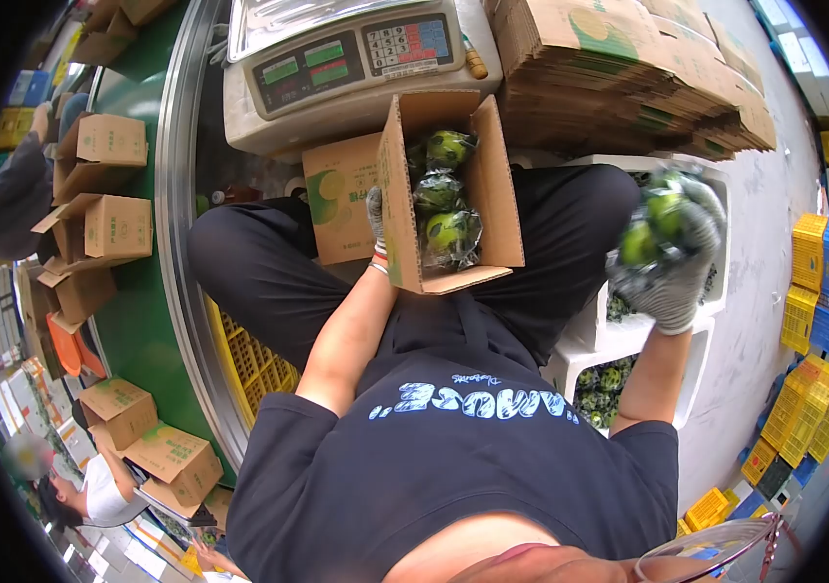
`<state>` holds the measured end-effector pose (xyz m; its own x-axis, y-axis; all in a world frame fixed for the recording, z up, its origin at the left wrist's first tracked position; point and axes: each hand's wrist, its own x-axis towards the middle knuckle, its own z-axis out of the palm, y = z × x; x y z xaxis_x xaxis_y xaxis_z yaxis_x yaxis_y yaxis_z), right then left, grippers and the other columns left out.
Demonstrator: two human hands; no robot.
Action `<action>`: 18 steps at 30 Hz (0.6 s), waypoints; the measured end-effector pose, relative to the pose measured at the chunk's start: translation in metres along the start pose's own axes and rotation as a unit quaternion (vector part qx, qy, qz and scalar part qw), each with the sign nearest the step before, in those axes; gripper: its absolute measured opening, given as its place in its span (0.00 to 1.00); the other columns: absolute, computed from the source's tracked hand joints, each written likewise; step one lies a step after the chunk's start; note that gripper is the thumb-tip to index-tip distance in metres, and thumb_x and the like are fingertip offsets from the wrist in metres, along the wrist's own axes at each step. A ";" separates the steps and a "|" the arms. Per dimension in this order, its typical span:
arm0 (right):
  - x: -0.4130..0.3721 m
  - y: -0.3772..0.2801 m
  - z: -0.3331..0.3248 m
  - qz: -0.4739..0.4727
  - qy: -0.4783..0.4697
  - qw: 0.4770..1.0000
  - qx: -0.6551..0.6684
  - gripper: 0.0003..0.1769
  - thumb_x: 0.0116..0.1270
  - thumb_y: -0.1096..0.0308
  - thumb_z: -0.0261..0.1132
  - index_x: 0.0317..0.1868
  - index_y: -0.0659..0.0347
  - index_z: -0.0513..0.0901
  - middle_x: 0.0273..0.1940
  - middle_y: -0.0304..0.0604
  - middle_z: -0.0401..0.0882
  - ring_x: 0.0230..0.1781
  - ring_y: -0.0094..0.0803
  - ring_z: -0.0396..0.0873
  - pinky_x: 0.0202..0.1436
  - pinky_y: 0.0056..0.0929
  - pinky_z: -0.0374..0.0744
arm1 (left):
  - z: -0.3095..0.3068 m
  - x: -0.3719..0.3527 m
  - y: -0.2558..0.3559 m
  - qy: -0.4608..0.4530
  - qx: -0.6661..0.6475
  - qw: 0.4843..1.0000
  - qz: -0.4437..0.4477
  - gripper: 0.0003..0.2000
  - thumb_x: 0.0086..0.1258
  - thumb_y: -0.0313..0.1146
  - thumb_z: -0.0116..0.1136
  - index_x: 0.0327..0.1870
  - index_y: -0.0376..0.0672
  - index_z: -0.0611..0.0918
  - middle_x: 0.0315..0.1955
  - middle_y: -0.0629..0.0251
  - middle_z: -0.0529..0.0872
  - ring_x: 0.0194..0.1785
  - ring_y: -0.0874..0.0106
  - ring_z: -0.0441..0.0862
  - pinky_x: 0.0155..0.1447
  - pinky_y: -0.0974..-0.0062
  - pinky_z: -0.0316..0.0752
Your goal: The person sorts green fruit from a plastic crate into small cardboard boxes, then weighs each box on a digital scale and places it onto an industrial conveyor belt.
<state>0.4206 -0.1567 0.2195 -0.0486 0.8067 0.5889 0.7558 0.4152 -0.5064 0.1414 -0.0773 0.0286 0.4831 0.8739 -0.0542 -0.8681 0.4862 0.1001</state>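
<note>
An open cardboard box point(496, 194) rests between my legs, with several green fruits point(446, 228) in clear plastic wrap inside. My left hand point(377, 228), in a grey knit glove, is closed on the box's left wall; part of it is hidden behind the cardboard. To the right of the box, my gloved right hand point(689, 267) grips plastic-wrapped green fruits point(665, 214) above white foam crates. A second piece of printed cardboard point(342, 199) lies left of the box, under my left hand.
Ahead stands a digital scale point(351, 63) beside flattened cartons point(619, 68). White foam crates point(585, 335) of dark green fruit are at my right. Along my left runs a green conveyor point(133, 321) with open boxes point(115, 228). Co-workers, including one in white point(108, 491), are beyond it.
</note>
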 end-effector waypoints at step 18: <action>0.018 -0.074 0.212 0.100 -0.098 0.980 0.138 0.33 0.42 0.71 0.77 0.52 0.65 0.75 0.48 0.45 0.79 0.47 0.35 0.77 0.54 0.36 0.74 | 0.055 0.049 0.063 -0.159 -0.082 0.952 0.248 0.33 0.58 0.49 0.59 0.62 0.39 0.70 0.55 0.52 0.77 0.57 0.57 0.76 0.60 0.55 0.72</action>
<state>0.2251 -0.0836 0.1339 -0.0625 0.9378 0.3415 0.5589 0.3164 -0.7665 0.1170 -0.0037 0.0874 -0.0044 0.9644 0.2645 -0.9920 0.0292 -0.1230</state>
